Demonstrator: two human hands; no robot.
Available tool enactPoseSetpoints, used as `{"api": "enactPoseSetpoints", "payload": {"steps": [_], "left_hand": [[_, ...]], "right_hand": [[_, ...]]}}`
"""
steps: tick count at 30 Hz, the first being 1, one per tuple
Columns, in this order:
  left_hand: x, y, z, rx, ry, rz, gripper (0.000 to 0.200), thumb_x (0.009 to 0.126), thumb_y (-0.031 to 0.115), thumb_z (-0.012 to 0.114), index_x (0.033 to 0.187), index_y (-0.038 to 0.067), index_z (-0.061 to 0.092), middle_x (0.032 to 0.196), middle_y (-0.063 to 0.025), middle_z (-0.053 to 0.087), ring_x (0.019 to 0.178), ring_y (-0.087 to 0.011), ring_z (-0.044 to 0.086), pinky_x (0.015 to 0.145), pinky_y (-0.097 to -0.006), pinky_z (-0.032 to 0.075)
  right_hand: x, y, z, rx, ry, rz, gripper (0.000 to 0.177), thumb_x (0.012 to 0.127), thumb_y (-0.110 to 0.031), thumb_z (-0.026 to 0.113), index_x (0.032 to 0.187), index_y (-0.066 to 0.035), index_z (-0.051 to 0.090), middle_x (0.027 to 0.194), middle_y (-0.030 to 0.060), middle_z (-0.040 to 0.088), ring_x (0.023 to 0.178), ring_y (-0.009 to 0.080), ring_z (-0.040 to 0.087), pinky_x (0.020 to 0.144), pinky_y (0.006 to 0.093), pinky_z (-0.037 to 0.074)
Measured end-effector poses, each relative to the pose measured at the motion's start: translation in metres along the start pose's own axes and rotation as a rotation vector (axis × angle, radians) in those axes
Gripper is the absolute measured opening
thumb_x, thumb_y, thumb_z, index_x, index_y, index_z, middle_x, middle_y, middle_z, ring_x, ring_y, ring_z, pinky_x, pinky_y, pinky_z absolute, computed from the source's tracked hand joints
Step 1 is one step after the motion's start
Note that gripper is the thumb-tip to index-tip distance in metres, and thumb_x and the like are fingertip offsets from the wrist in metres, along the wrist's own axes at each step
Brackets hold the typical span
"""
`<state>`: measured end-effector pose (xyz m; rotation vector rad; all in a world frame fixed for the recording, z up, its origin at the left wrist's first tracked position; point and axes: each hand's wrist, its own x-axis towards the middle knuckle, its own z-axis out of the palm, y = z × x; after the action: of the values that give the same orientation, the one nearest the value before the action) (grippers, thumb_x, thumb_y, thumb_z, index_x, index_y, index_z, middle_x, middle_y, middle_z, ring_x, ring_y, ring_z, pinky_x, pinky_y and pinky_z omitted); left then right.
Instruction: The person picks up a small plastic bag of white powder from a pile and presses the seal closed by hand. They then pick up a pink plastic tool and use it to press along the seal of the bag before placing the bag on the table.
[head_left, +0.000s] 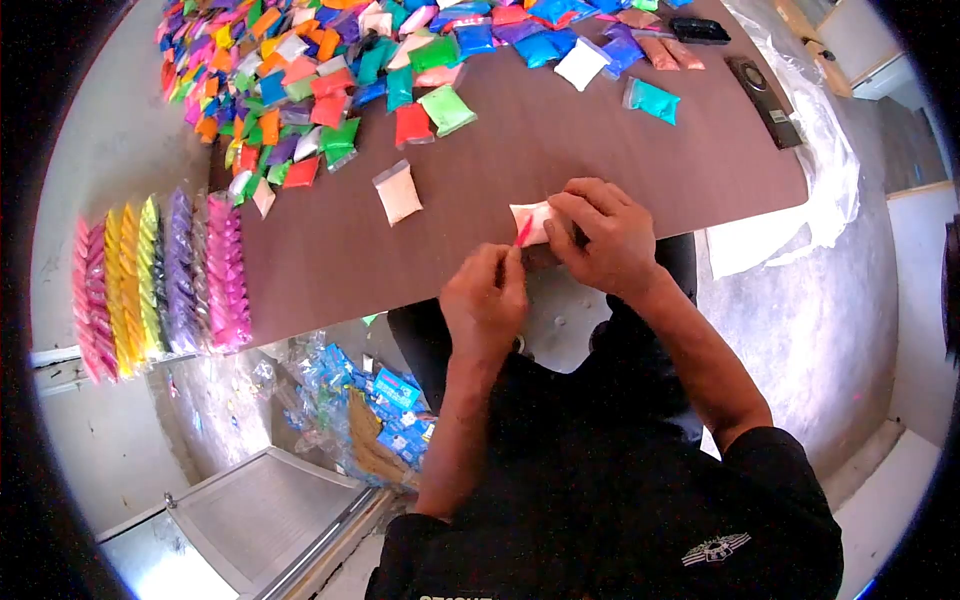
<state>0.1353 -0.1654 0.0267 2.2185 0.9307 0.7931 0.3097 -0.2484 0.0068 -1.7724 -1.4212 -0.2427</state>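
Lg. brown flat-topped table [460, 190] spans the view; crumpled white plastic sheeting [838, 185] hangs at its R edge. Heap of sm. multicoloured clear-film packets [330, 108] covers far L part of tabletop. At near L corner: side-by-side strips of pink, yellow, lime, violet & magenta packets [128, 285], laid approx. parallel. Below table, L side: pile of blue printed & clear plastic wrappers [400, 400]. R hand [600, 235] at near edge, fingers & thumb together, clamped on R side of pale pink pillow-shaped packet; L hand [487, 290] just beside, thumb & index pinched on thin bright-red strip, which lies against the packet face. Dark rectangular device w/ round dial [762, 100] near R edge of table. Peach pillow-shaped packet [399, 192] alone, L of hands; teal clear-film packet [652, 101] farther back, R of hands. Pale pink pillow-shaped packet [537, 222] is between the hands, over near edge of table. Smallest: thin bright-red strip [525, 231], slanted; material unclear.
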Motion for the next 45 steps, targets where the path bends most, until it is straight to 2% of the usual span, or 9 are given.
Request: {"api": "enactPoseSetpoints", "payload": {"steps": [9,11,17,23,26,29,39,41,45], "left_hand": [[0.009,-0.015,-0.013,-0.045,0.053,-0.071,0.011,0.093,0.008,0.073,0.087,0.000,0.067,0.076,-0.0157,0.069,0.063,-0.0268,0.068,0.060,-0.0366,0.052],[0.008,-0.015,-0.016,-0.043,0.022,-0.097,0.012,0.097,0.011,0.073,0.094,-0.001,0.073,0.076,-0.0099,0.073,0.070,-0.0123,0.066,0.062,-0.0296,0.052],[0.012,-0.021,-0.015,-0.160,0.053,-0.173,0.012,0.095,0.009,0.074,0.092,-0.002,0.071,0.072,-0.0106,0.069,0.063,-0.0119,0.063,0.058,-0.0300,0.050],[0.011,-0.022,-0.018,-0.173,0.025,-0.193,0.015,0.098,0.015,0.073,0.096,0.000,0.074,0.076,-0.0026,0.070,0.070,-0.0083,0.060,0.062,-0.0266,0.048],[0.010,-0.024,-0.018,-0.178,0.030,-0.215,0.015,0.098,0.015,0.073,0.096,0.000,0.074,0.076,-0.0025,0.069,0.071,-0.0083,0.060,0.062,-0.0267,0.048],[0.010,-0.023,-0.017,-0.190,0.051,-0.196,0.016,0.098,0.015,0.073,0.096,0.000,0.074,0.077,-0.0025,0.070,0.072,-0.0083,0.060,0.063,-0.0264,0.048],[0.013,0.002,-0.007,-0.204,0.008,-0.111,0.013,0.097,0.012,0.074,0.098,-0.001,0.074,0.082,-0.0059,0.074,0.073,-0.0098,0.065,0.065,-0.0289,0.052],[0.017,0.014,0.001,-0.153,-0.001,0.021,0.009,0.092,0.008,0.075,0.094,-0.001,0.072,0.078,-0.0158,0.071,0.067,-0.0254,0.070,0.062,-0.0347,0.054],[0.024,0.004,0.012,-0.070,-0.019,0.058,0.007,0.091,0.007,0.073,0.090,0.000,0.070,0.081,-0.0175,0.070,0.069,-0.0312,0.070,0.063,-0.0382,0.054]], "right_hand": [[0.001,0.001,0.001,0.049,0.017,0.055,0.026,0.083,-0.020,0.078,0.105,-0.009,0.071,0.108,0.0120,0.070,0.095,0.0330,0.071,0.080,0.0421,0.060],[0.003,0.001,-0.005,0.009,-0.013,0.059,0.025,0.083,-0.020,0.077,0.104,-0.009,0.072,0.104,0.0123,0.070,0.093,0.0334,0.070,0.078,0.0436,0.060],[0.007,-0.001,-0.021,0.094,-0.232,0.248,0.018,0.082,-0.020,0.078,0.095,-0.010,0.071,0.095,0.0083,0.067,0.088,0.0305,0.069,0.070,0.0435,0.057],[0.008,-0.002,-0.020,0.310,-0.098,0.317,0.018,0.081,-0.013,0.080,0.095,-0.011,0.069,0.097,0.0067,0.069,0.085,0.0285,0.069,0.070,0.0416,0.057],[0.013,-0.003,-0.017,0.071,0.089,0.088,0.022,0.080,-0.009,0.080,0.100,-0.012,0.070,0.103,0.0066,0.069,0.092,0.0283,0.069,0.074,0.0417,0.056],[0.005,-0.007,-0.009,-0.045,0.032,0.031,0.030,0.077,-0.012,0.082,0.105,-0.013,0.071,0.108,0.0059,0.068,0.101,0.0281,0.067,0.080,0.0418,0.055],[-0.013,0.005,-0.003,0.026,0.032,-0.115,0.034,0.077,-0.017,0.083,0.109,-0.014,0.073,0.113,0.0039,0.068,0.103,0.0257,0.067,0.085,0.0410,0.052],[-0.015,0.005,0.000,-0.019,0.029,-0.101,0.033,0.077,-0.017,0.083,0.108,-0.013,0.073,0.112,0.0032,0.068,0.101,0.0251,0.068,0.085,0.0407,0.052],[-0.015,0.006,0.001,-0.033,0.046,-0.094,0.032,0.077,-0.016,0.082,0.108,-0.014,0.074,0.111,0.0025,0.069,0.100,0.0241,0.068,0.085,0.0399,0.053]]}}
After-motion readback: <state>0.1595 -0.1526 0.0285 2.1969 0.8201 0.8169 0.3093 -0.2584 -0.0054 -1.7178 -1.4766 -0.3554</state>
